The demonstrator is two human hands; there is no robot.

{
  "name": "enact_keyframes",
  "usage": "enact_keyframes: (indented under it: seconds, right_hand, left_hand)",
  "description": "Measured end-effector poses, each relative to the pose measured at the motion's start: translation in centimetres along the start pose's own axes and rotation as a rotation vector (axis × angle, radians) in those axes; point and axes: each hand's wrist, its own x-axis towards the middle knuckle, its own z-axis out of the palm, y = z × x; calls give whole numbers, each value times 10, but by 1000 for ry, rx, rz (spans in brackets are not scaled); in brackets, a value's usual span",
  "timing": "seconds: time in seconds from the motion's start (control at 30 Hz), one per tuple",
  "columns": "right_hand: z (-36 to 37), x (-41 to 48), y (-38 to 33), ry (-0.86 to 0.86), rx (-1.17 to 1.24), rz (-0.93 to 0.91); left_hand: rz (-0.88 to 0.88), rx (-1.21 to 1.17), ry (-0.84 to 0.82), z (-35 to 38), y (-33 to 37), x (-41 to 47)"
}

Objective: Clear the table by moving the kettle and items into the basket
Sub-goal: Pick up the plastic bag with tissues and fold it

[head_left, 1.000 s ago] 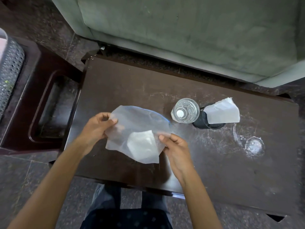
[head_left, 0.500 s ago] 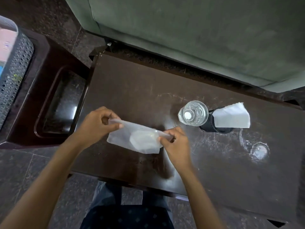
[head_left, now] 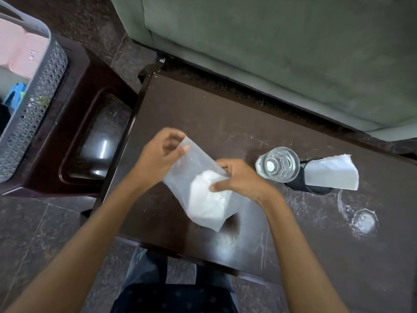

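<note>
A clear plastic bag [head_left: 200,195] with white contents hangs tilted over the dark table [head_left: 225,123], held by both hands. My left hand [head_left: 158,159] pinches its upper left corner. My right hand [head_left: 239,179] grips its right edge, thumb pressed on the white lump. To the right stand a clear water bottle [head_left: 278,164] seen from above and a black mesh cup [head_left: 302,182] with a white tissue [head_left: 331,175] lying over it. The grey woven basket [head_left: 33,109] sits at the far left on a lower side table. No kettle is in view.
A dark side table with a recessed tray [head_left: 97,141] stands between the basket and the main table. A green sofa [head_left: 270,53] runs along the far side. A white water ring [head_left: 363,220] marks the table at right. My knees are below the table's near edge.
The bag has gone from spread flat to folded, and now hangs tilted with my left hand raised. The view has swung left, showing more of the basket.
</note>
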Motion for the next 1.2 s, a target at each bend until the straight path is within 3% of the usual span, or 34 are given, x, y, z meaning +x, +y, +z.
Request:
enact_keyframes:
  seconds: [0.07,0.1,0.17,0.23,0.27,0.33,0.4,0.47,0.67,0.8,0.93,1.07,1.2]
  right_hand:
    - [-2,4,-1,23,6,19]
    - [-2,5,-1,26,-6,22]
    - [2,8,-8,34,0,-3]
    - [7,11,-15,27,64,-37]
    - [9,11,-18,16,95,-49]
    - [14,15,-25,-22,101,-71]
    - [16,21,-29,-26,97,-80]
    - [19,28,-33,3,148,-72]
    - [37,46,-59,137,100,-137]
    - [42,55,-87,-128,117,-91]
    - [65,75,-117,-218,209,-72]
    - [92,101,-152,-371,226,-34]
    - [104,120,-197,-300,199,-92]
  left_hand:
    - [219,258,333,-6,0,-10]
    - [330,373,403,-7,1,-18]
    - [422,522,312,-4,0,-32]
    - [336,621,105,6,-6,-41]
    - [255,576,14,11,-11,-44]
    - [93,228,-78,12,-20,-43]
    - [-51,-125,-80,5,-22,-36]
    - [-119,-270,-86,-4,-24,-28]
    - [-68,-321,-51,-47,-23,-11]
    - [-50,-309,-75,-88,-26,-6]
    - [-14,-329,36,-131,-30,-5]
    - [16,-366,30,-176,-32,-8]
    - [65,-467,276,-201,-28,-4]
